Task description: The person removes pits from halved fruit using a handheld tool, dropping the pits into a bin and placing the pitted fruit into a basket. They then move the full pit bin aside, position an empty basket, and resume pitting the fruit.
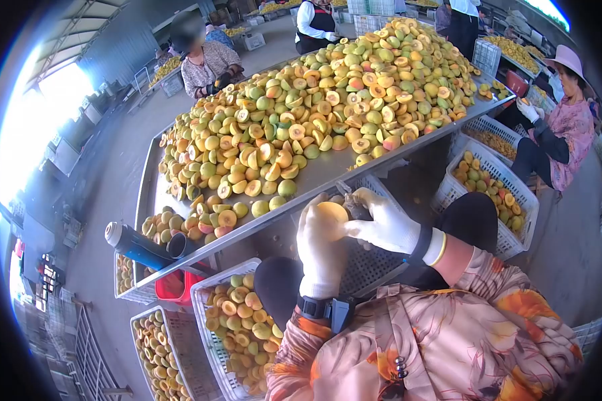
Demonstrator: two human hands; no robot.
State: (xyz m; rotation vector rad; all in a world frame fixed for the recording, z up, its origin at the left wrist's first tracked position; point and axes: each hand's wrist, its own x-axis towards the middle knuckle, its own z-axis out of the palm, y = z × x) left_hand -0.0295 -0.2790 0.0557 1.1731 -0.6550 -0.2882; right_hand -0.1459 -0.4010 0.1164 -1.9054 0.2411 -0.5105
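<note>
My left hand (321, 250), in a white glove, holds a yellow peach half (333, 212) upright above my lap, just off the table's near edge. My right hand (389, 226), also gloved in white, is closed beside it, with the thumb reaching to the fruit's edge. Something small and greyish shows between the right thumb and curled forefinger; I cannot make out what it is. Beyond both hands, a large heap of cut peaches (321, 110) covers much of the metal table (328, 164). Below the hands stands a perforated crate (374, 267), partly hidden by them.
A white crate (201, 301) of peaches stands left of my knee, another (164, 321) beyond it. A blue flask (139, 246) lies on the table's left corner above a red bucket (174, 287). More crates (525, 200) stand right, near a seated person (568, 127). Other people work across the table.
</note>
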